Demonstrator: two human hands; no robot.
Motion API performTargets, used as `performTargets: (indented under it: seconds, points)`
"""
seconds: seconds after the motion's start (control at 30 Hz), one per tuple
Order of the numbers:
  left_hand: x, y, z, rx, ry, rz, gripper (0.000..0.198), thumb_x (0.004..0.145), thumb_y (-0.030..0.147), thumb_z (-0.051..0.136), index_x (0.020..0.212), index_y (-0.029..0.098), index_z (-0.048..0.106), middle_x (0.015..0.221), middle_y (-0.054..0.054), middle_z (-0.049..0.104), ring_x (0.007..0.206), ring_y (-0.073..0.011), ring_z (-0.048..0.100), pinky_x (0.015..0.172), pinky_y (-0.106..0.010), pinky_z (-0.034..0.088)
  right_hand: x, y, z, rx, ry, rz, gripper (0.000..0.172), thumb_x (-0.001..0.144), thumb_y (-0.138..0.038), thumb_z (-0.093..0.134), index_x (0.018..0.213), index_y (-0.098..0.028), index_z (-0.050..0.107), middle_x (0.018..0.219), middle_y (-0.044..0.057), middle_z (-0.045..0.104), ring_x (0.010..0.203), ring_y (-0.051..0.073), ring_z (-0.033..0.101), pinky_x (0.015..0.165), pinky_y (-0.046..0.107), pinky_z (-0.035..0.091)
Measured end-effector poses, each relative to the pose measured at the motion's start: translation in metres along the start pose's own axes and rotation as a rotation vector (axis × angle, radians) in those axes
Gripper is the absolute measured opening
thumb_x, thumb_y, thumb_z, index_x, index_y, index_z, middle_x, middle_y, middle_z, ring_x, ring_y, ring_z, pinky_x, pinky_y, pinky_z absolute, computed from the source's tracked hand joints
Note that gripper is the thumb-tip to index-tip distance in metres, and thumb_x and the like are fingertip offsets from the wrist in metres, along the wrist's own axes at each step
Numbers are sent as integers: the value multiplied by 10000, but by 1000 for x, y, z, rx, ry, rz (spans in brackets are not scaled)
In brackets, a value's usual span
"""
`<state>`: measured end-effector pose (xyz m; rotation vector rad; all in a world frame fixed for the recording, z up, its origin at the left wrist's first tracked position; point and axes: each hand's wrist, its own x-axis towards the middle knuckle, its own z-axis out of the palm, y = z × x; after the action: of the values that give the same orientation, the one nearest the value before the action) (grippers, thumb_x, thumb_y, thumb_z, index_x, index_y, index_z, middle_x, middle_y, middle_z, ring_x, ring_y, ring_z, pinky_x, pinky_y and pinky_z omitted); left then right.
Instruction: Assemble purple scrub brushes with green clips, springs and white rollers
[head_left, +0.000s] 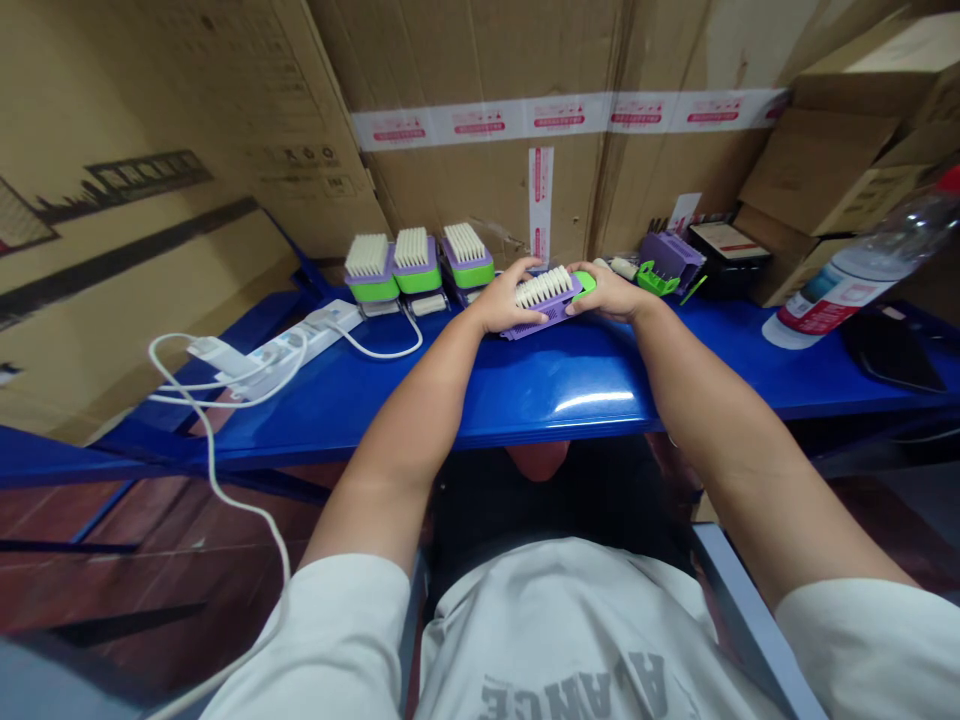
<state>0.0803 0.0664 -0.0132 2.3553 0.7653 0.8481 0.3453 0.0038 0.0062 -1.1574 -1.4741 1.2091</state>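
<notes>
My left hand (511,297) and my right hand (606,292) hold a purple brush body (541,310) with white bristles (544,287) facing up, low over the blue shelf. A green piece (586,284) shows at its right end, under my right fingers. To the left stand three brushes (418,260) with white bristles on purple-and-green bases. To the right lie a purple brush part (671,260) and a green clip (656,280); they do not touch my right hand.
The blue metal shelf (555,390) runs across the view, with cardboard boxes (825,170) behind it. A white power strip (300,340) and white cables (214,470) lie at left. A plastic bottle (862,265) lies at right, next to a black flat object (892,350).
</notes>
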Motion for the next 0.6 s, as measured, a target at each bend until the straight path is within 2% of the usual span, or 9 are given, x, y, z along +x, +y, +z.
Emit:
performTargets:
  seconds: [0.1, 0.17, 0.23, 0.3, 0.37, 0.43, 0.6]
  points:
    - [1, -3, 0, 1, 4, -18, 1177, 673, 427, 1014, 1719, 232, 513, 1597, -163, 707, 1548, -432, 668, 1371, -618, 483, 0, 1, 2, 37, 5, 13, 936, 251, -238, 1112, 1079, -296, 678, 1066, 5, 763, 1177, 362, 788, 1290, 629, 564]
    - [1, -3, 0, 4, 5, -21, 1173, 682, 435, 1022, 1720, 236, 513, 1600, -170, 708, 1543, -431, 675, 1366, -618, 488, 0, 2, 4, 79, 0, 11, 924, 267, -413, 1157, 1048, -305, 675, 1084, 29, 780, 1192, 384, 783, 1279, 653, 575]
    - [1, -2, 0, 19, 5, -24, 1148, 697, 434, 1021, 1713, 249, 520, 1640, -174, 695, 1554, -432, 670, 1363, -622, 492, 2, 3, 7, 107, -16, 14, 889, 376, -690, 1135, 1009, -297, 649, 1067, 77, 787, 1194, 407, 766, 1210, 666, 603]
    - [0, -1, 0, 46, 8, -31, 1134, 707, 429, 1018, 1712, 252, 524, 1676, -177, 681, 1578, -438, 658, 1373, -625, 484, 4, 5, 10, 113, -15, 27, 867, 526, -887, 1029, 994, -287, 612, 1007, 107, 778, 1184, 421, 748, 1135, 672, 615]
    - [-1, 0, 0, 67, 8, -41, 1143, 711, 423, 1017, 1723, 241, 515, 1668, -184, 689, 1588, -443, 655, 1380, -625, 478, 8, 7, 13, 112, 10, 44, 848, 644, -961, 931, 1026, -280, 600, 967, 103, 769, 1160, 419, 745, 1101, 681, 608]
    - [-1, 1, 0, 85, 7, -49, 1159, 716, 418, 1018, 1735, 232, 500, 1629, -188, 715, 1575, -447, 668, 1382, -635, 473, 11, 9, 14, 116, 38, 63, 869, 680, -1010, 870, 1075, -278, 617, 964, 92, 771, 1134, 415, 757, 1087, 687, 610]
    - [-2, 4, 0, 108, 7, -65, 1186, 714, 401, 1023, 1752, 213, 482, 1640, -209, 708, 1566, -444, 677, 1378, -630, 474, 17, 13, 12, 120, 39, 71, 956, 578, -1118, 800, 1078, -314, 665, 974, 88, 780, 1163, 447, 791, 1030, 666, 665]
